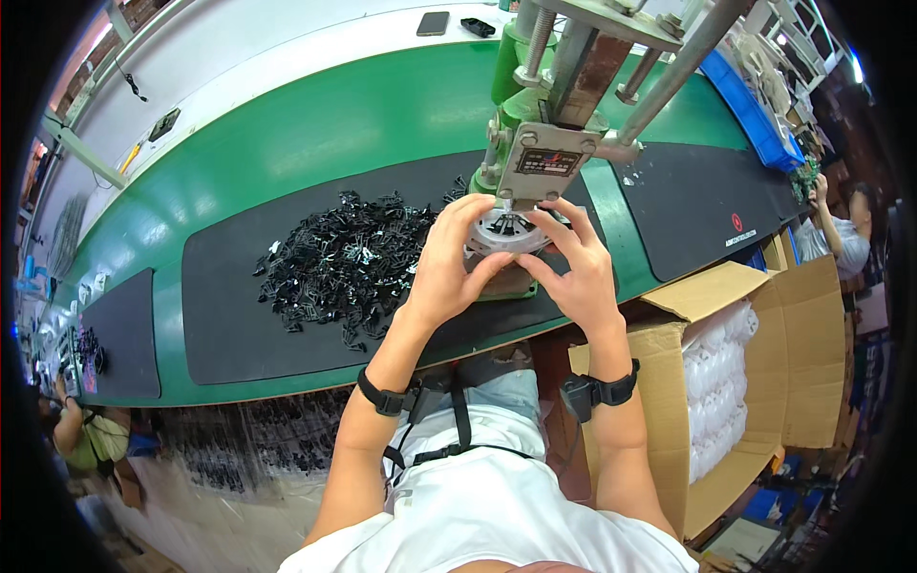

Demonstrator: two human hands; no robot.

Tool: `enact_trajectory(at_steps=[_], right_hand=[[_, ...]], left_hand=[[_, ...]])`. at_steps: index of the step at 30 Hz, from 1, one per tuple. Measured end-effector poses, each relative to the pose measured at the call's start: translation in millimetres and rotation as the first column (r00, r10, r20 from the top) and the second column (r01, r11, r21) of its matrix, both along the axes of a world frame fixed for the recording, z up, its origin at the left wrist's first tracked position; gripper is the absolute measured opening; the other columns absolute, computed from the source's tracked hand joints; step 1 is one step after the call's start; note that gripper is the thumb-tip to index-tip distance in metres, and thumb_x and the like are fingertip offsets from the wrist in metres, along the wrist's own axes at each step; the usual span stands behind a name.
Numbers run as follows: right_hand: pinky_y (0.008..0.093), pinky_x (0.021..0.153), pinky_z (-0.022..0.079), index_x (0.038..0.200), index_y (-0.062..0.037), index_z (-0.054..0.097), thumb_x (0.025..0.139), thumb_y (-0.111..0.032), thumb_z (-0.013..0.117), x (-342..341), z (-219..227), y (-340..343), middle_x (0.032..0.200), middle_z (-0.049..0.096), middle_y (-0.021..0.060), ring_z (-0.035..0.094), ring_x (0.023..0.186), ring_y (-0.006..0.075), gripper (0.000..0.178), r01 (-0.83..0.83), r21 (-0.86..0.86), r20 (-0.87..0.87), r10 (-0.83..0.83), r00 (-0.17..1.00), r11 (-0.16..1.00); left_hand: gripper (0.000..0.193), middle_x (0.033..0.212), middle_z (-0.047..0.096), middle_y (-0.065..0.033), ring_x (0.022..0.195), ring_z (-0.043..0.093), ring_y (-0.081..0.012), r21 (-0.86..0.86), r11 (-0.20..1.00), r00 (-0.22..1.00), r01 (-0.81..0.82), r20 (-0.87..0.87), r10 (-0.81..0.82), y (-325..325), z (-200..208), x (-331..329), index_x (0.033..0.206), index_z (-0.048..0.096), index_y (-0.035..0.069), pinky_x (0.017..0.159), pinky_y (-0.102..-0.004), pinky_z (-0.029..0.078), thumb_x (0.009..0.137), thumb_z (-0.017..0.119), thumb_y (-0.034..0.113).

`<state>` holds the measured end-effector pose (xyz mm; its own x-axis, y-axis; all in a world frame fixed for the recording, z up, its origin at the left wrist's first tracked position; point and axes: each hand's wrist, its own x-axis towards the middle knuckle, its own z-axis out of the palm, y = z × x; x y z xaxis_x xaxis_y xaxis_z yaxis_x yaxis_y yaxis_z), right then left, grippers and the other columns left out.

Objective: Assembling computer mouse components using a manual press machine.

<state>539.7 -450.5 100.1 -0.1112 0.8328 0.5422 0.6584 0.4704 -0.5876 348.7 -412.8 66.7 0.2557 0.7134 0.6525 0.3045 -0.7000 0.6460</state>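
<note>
Between my two hands sits a round white plastic part (473, 250) with black pieces set in its middle. It rests under the head of a green hand press (546, 164), on the press base (511, 285). My left hand (451, 250) curls around the part's left side, thumb at its near edge. From the right, my right hand (580, 260) grips the opposite side, its thumb close to the other thumb. Left of my left hand lies a heap of small black plastic pieces (344, 258) on a black mat (224, 315).
An open cardboard box (802, 353) holding stacked white plastic parts (716, 392) stands at my right. A blue tray (750, 105) is at the far right. A phone (433, 24) lies at the back of the green table (287, 115). Other people work at both sides.
</note>
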Motion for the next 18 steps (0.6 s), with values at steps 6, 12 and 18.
enact_trajectory(at_steps=[6, 12, 18], right_hand=[[0.0383, 0.082, 0.057, 0.127, -0.0117, 0.063, 0.074, -0.012, 0.080, -9.3, -12.1, -1.6, 0.133, 0.057, 0.0106, 0.065, 0.108, 0.0317, 0.056, 0.048, 0.014, -0.065, -0.047, 0.997, 0.999], [0.0325, 0.076, 0.057, 0.124, -0.0081, 0.064, 0.079, -0.006, 0.074, 2.2, 20.6, -16.4, 0.128, 0.062, 0.0114, 0.069, 0.100, 0.0259, 0.046, 0.255, -0.001, 0.183, -0.251, 0.951, 0.967], [0.0347, 0.101, 0.044, 0.139, 0.0077, 0.043, 0.096, -0.009, 0.053, 23.1, 130.7, 6.2, 0.135, 0.053, 0.0180, 0.056, 0.120, 0.0255, 0.046, 0.261, 0.438, -0.452, -0.040, 0.891, 0.860]], left_hand=[[0.061, 0.123, 0.057, -0.0161, 0.113, 0.057, -0.0310, -0.112, 0.985, 0.984, 0.135, 0.130, -0.120, 10.0, -3.8, 4.6, 0.127, 0.052, 0.002, 0.096, -0.0388, 0.046, 0.075, 0.081, 0.016], [0.060, 0.120, 0.059, -0.0173, 0.112, 0.059, -0.0315, -0.132, 0.979, 0.976, 0.158, 0.171, -0.134, 13.9, -4.8, 2.4, 0.126, 0.053, 0.001, 0.096, -0.0392, 0.047, 0.075, 0.081, 0.017], [0.070, 0.119, 0.059, -0.0143, 0.111, 0.058, -0.0233, -0.266, 0.949, 0.977, 0.167, 0.175, -0.123, 10.5, -4.5, 7.1, 0.133, 0.044, -0.001, 0.096, -0.0349, 0.045, 0.077, 0.081, 0.018]])
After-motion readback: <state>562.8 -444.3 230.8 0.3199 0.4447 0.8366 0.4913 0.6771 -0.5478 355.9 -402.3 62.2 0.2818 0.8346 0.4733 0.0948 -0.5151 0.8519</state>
